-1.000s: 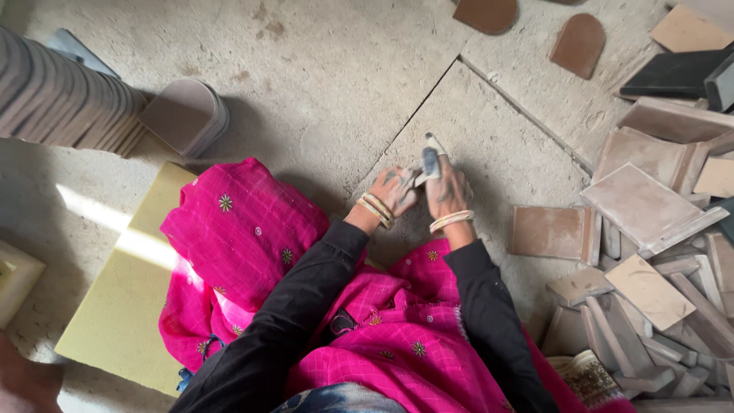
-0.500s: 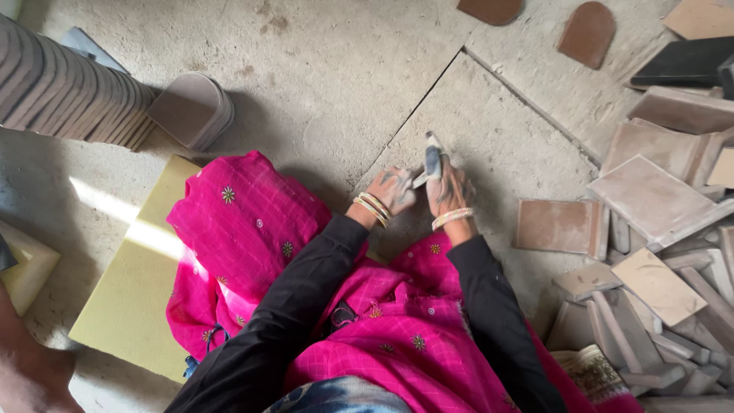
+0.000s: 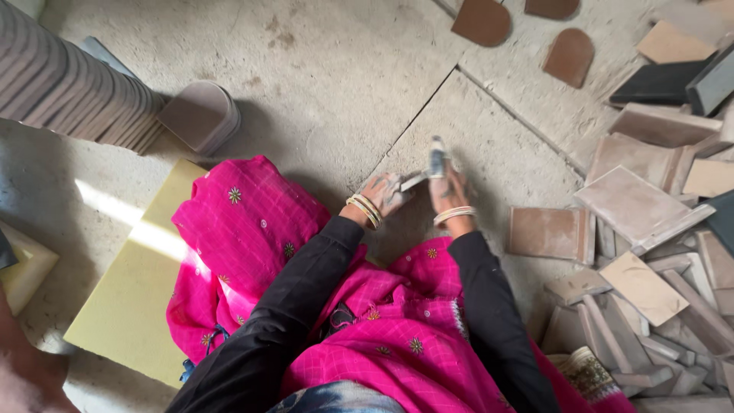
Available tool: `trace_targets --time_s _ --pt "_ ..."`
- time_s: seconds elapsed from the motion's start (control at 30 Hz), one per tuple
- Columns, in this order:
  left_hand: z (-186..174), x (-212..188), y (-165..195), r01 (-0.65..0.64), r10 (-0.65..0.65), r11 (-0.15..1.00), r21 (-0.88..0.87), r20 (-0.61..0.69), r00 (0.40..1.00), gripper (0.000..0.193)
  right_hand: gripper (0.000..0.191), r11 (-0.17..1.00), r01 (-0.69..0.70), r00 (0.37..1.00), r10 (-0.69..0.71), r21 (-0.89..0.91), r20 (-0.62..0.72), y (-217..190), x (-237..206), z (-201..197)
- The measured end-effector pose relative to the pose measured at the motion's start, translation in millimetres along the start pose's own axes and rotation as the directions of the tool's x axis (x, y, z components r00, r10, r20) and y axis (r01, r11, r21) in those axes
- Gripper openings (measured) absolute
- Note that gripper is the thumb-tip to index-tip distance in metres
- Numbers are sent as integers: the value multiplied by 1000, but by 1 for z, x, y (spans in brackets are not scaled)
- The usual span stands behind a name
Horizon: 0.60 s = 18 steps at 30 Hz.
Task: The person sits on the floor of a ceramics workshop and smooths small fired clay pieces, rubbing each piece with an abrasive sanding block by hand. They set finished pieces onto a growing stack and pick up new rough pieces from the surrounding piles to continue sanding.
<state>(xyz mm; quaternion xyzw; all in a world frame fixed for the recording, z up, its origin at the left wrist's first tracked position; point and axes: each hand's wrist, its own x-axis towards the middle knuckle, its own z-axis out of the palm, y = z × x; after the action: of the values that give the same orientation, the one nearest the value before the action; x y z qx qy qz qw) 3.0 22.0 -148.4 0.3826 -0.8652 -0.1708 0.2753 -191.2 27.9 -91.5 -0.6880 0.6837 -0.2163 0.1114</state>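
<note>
My left hand [image 3: 384, 193] and my right hand [image 3: 447, 188] meet low over the dusty concrete floor, in front of my pink-clad knees. My right hand is closed around a small upright tool with a dusty blue-grey handle [image 3: 436, 158]. My left hand pinches a thin pale flat piece [image 3: 413, 181] that touches the tool's lower end. Both wrists carry pale bangles, and both sleeves are black. What the tool's tip looks like is hidden by my fingers.
A heap of brown and beige clay tiles [image 3: 642, 206] fills the right side. A long stack of rounded tiles [image 3: 69, 88] lies at the upper left, with a short stack [image 3: 200, 116] beside it. A yellow foam mat [image 3: 130, 291] lies under me. Loose arch-shaped tiles [image 3: 482, 21] lie ahead.
The hands keep the same grip and place on the floor; the view has shifted slightly. No object has visibly moved.
</note>
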Motion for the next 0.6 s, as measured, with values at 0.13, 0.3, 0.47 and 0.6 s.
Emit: trace_targets --time_s 0.13,0.3,0.47,0.6 --pt "-14 9 10 194 -171 979 -66 260 950 50 37 746 -539 840 443 392 312 26 0 -15" --pt "-2 4 5 190 -173 975 -111 150 973 52 28 528 -394 880 454 752 141 14 -13 -30" --pt "9 8 5 135 -135 991 1 90 987 46 30 989 67 995 -76 -135 -66 -26 -19 -40" --pt "11 12 17 402 -360 914 -55 347 866 49 51 988 149 989 -148 -36 26 -48 -36 -51"
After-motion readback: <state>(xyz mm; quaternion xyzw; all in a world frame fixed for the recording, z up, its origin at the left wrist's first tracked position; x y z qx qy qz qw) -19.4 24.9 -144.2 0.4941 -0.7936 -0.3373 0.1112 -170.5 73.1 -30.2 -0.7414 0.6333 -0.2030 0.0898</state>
